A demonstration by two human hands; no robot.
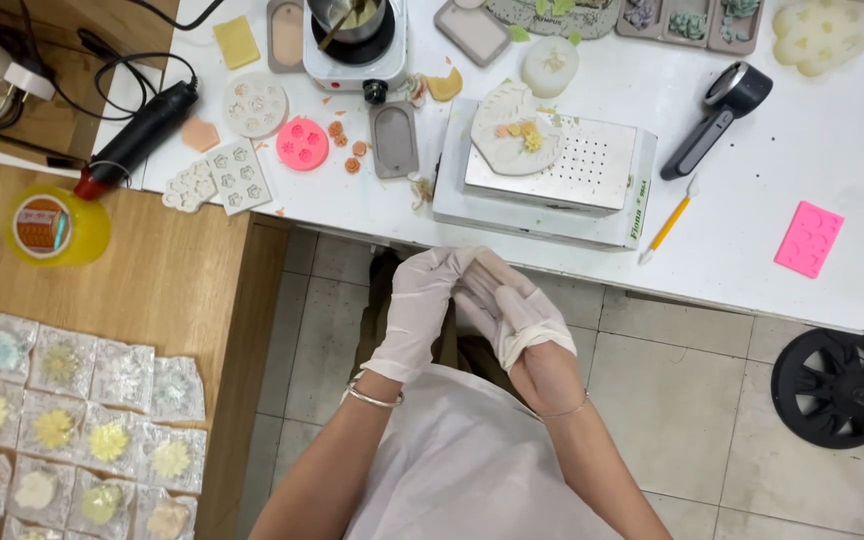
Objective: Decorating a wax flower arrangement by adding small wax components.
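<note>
White glove [514, 318] sits bunched, covering only the right hand's [532, 350] fingers [482, 280].

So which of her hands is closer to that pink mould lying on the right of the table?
Right. The right hand, half in its glove, sits below and left of the pink mould; the left hand is further left.

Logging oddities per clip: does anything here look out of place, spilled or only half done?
The white glove on the right hand is only half on: it covers the fingers, leaving palm and wrist bare, while the gloved left hand grips it. Small orange pieces lie scattered loose on the white table beside the pink round mould.
</note>
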